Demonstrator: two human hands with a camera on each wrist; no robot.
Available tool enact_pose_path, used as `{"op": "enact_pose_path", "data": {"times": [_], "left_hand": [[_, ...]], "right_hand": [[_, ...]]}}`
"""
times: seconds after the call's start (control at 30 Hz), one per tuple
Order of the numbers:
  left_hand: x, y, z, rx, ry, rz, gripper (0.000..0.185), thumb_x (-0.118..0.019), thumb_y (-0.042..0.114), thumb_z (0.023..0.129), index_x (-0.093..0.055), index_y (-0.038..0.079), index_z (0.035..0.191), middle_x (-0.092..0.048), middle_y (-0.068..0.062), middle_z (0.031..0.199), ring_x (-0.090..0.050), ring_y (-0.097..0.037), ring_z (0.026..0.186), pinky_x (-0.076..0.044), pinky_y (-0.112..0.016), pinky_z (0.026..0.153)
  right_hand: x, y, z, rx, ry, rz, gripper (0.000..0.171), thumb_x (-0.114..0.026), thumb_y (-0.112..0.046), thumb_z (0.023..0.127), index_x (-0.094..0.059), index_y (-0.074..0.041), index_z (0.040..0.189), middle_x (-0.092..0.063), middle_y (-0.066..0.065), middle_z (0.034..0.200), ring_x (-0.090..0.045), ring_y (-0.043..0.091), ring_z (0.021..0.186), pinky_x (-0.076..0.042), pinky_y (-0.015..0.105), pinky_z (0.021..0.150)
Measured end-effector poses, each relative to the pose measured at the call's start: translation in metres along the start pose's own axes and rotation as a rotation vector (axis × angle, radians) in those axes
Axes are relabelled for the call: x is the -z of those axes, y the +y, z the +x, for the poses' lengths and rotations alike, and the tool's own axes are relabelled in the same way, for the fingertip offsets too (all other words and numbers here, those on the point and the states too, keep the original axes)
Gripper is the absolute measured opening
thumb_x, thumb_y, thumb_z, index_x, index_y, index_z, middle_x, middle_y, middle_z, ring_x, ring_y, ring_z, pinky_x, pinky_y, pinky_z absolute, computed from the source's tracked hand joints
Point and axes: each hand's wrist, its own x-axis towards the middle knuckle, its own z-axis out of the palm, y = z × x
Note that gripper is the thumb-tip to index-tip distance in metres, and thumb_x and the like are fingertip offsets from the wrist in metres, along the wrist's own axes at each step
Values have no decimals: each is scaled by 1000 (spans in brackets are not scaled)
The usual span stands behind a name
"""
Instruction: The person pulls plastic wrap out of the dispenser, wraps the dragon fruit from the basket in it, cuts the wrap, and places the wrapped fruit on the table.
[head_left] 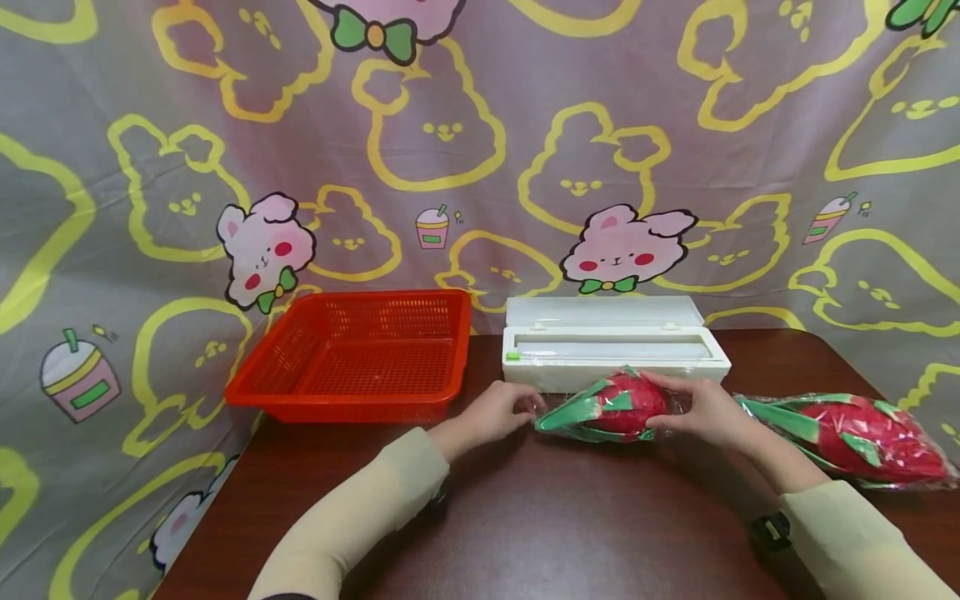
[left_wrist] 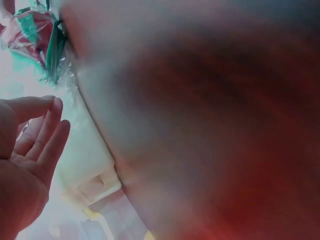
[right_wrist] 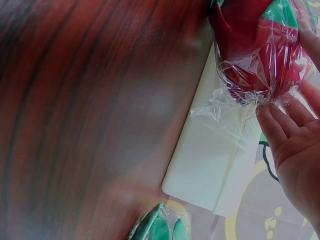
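Right hand (head_left: pixel 701 412) grips wrapped dragon fruit (head_left: pixel 611 406) (film bunched at end); left hand (head_left: pixel 498 410) relaxed, fingertips near film, before dispenser box (head_left: pixel 611 342).

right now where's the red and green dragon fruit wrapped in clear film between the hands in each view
Head: the red and green film-wrapped dragon fruit lies at table centre, before the white plastic wrap dispenser.
Left wrist: top left corner, above the fingers.
Right wrist: top right, touched by the right hand.
Shared landmark: the white dispenser.
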Motion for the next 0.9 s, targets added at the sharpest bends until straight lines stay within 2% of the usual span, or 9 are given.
{"op": "enact_pose_path", "data": {"times": [0.1, 0.2, 0.33, 0.5, 0.57, 0.77, 0.9], "left_hand": [[0, 1, 4, -20, 26, -35, 12, -72, -1, 85, -73, 7, 94, -69, 3, 80, -60, -3, 74, -49, -18, 71], [-2, 3, 7, -17, 25, -64, 9, -70, 1, 87, -72, 6, 94, -69, 2, 82, -60, -4, 75, -49, -19, 73], [-3, 6, 8, -6, -6, -92, 12, -70, 11, 90, -72, 8, 102, -70, 3, 92, -60, -4, 82, -49, -19, 78], [-5, 6, 8, -53, -55, -138, 23, -76, 14, 85, -73, 6, 107, -71, 0, 97, -62, -3, 82, -51, -18, 76], [-6, 6, 9, -66, -56, -136, 22, -77, 13, 84, -75, 7, 105, -72, 1, 96, -62, -1, 80, -51, -17, 73], [-7, 4, 10, -49, -63, -115, 19, -77, 15, 85, -76, 9, 103, -72, 5, 95, -59, 1, 78, -49, -15, 72], [-8, 5, 11, -39, -96, -119, 20, -75, 15, 87, -75, 9, 106, -71, 5, 96, -60, 0, 80, -49, -15, 74]], "right_hand": [[0, 1, 0, -2, 3, -3, 75, -82, -32, 78, -51, -8, 141, -64, 21, 119, -56, 27, 94, -50, 28, 62], [0, 3, 0, -4, 4, -2, 75, -82, -32, 77, -51, -9, 142, -63, 21, 120, -56, 28, 97, -51, 28, 64], [-1, 4, 0, 1, -2, -2, 75, -82, -33, 78, -50, -10, 142, -62, 22, 122, -57, 29, 100, -52, 29, 67], [0, 2, 0, 3, 0, 4, 75, -82, -32, 78, -51, -9, 142, -63, 21, 122, -58, 31, 101, -53, 28, 67], [0, 1, 0, 6, -1, 9, 74, -82, -32, 78, -51, -9, 142, -63, 21, 121, -57, 31, 102, -54, 28, 67], [-2, 4, 1, 9, -5, 30, 76, -83, -31, 77, -50, -10, 142, -61, 20, 124, -56, 35, 108, -54, 29, 73], [-3, 6, -1, -1, -18, 88, 79, -84, -29, 76, -48, -11, 144, -55, 20, 131, -51, 42, 117, -55, 38, 79]]}}
